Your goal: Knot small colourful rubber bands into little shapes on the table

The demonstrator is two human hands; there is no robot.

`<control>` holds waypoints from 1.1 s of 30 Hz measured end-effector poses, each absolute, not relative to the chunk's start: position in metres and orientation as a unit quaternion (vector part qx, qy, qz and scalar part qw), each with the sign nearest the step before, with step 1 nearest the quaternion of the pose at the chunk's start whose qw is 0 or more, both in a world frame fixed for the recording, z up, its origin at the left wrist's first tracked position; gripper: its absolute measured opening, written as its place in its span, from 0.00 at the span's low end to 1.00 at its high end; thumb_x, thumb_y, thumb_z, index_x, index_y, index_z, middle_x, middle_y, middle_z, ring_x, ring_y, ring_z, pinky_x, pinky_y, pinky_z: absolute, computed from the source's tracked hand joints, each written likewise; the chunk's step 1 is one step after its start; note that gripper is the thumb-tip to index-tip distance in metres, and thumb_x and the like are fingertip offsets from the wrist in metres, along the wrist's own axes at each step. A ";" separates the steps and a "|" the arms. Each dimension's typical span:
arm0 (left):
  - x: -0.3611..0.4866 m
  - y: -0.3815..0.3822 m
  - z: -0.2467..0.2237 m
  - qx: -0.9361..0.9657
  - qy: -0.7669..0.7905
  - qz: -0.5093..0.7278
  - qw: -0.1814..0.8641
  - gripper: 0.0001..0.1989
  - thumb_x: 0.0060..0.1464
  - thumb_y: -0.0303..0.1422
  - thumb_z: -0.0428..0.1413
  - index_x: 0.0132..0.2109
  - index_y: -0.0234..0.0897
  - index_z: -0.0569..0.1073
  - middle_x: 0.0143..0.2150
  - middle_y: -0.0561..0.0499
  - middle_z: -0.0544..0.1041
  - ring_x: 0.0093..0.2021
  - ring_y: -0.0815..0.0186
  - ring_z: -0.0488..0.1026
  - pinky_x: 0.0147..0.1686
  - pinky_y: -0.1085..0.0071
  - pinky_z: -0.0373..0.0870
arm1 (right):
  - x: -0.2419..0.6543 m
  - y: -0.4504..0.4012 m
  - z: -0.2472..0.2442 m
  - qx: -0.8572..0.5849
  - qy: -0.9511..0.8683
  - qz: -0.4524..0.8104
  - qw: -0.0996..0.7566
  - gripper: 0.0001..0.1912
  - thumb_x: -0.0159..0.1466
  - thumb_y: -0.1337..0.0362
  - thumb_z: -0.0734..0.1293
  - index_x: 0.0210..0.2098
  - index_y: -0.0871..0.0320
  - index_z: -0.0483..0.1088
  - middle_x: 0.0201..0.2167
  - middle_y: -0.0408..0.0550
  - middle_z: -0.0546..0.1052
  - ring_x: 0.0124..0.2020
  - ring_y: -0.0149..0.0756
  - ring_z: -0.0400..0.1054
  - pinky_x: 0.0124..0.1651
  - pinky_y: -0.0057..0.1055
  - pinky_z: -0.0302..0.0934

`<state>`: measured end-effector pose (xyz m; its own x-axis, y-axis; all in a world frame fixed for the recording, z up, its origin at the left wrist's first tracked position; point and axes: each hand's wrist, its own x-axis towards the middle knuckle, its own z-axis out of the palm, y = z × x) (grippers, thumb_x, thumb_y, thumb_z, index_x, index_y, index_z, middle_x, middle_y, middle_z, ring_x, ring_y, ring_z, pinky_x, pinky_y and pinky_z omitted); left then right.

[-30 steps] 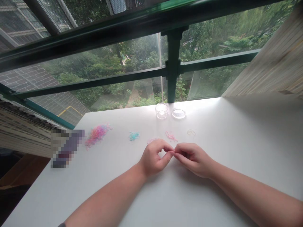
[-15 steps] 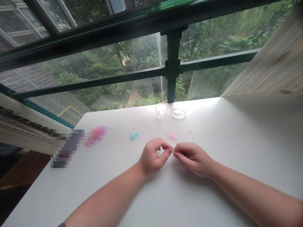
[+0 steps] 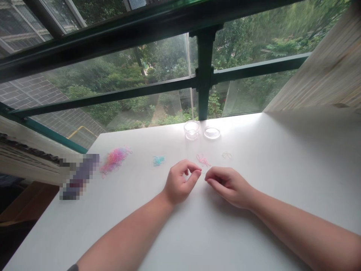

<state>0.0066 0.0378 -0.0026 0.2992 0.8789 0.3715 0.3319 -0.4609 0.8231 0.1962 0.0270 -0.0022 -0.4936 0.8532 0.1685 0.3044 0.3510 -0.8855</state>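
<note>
My left hand (image 3: 180, 182) is closed in a pinch, with a faint thin strand showing at its fingertips; what it holds is too small to name. Just to its right, my right hand (image 3: 229, 187) is also pinched, a small gap between the two, and its held item, if any, cannot be made out. Beyond my fingertips lies a small bunch of pink bands (image 3: 203, 160). A few pale bands (image 3: 226, 154) rest above my right hand, and a turquoise bunch (image 3: 158, 160) lies to the left of my left hand.
A mixed pile of pink, purple and orange bands (image 3: 115, 160) lies at the left on the white table (image 3: 220, 241). At the back, by the window, stand a clear round jar (image 3: 191, 130) and its clear lid (image 3: 212, 132). A pixelated object (image 3: 80, 178) is at the left edge.
My fingertips, nearly touching before, are now slightly apart. My left hand has shifted a little up and left. The view has moved slightly.
</note>
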 end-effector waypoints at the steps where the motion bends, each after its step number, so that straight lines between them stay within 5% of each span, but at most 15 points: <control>1: 0.006 0.038 -0.003 0.739 0.410 0.428 0.320 0.05 0.55 0.32 0.52 0.34 0.36 0.71 0.30 0.50 0.74 0.31 0.68 0.69 0.32 0.70 0.64 | 0.196 0.027 -0.003 -0.387 -0.749 0.427 0.325 0.04 0.61 0.67 0.59 0.30 0.58 0.63 0.20 0.39 0.62 0.22 0.27 0.53 0.25 0.25 0.51; 7: 0.007 0.038 -0.002 0.743 0.405 0.425 0.322 0.05 0.54 0.32 0.53 0.34 0.36 0.72 0.30 0.51 0.74 0.31 0.68 0.69 0.32 0.70 0.63 | 0.196 0.025 -0.006 -0.404 -0.720 0.446 0.345 0.05 0.61 0.66 0.61 0.38 0.57 0.62 0.21 0.38 0.62 0.22 0.27 0.55 0.25 0.25 0.53; 33: 0.008 0.037 -0.003 0.757 0.404 0.405 0.315 0.03 0.52 0.29 0.54 0.35 0.37 0.72 0.30 0.51 0.75 0.32 0.69 0.70 0.32 0.71 0.63 | 0.195 0.026 -0.004 -0.426 -0.705 0.437 0.362 0.04 0.62 0.67 0.60 0.30 0.58 0.65 0.20 0.39 0.62 0.21 0.26 0.53 0.25 0.25 0.50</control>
<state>0.0083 0.0367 -0.0025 0.3450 0.8671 0.3594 0.3561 -0.4752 0.8046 0.1953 0.0265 -0.0043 -0.3755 0.9166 0.1371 0.2847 0.2549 -0.9241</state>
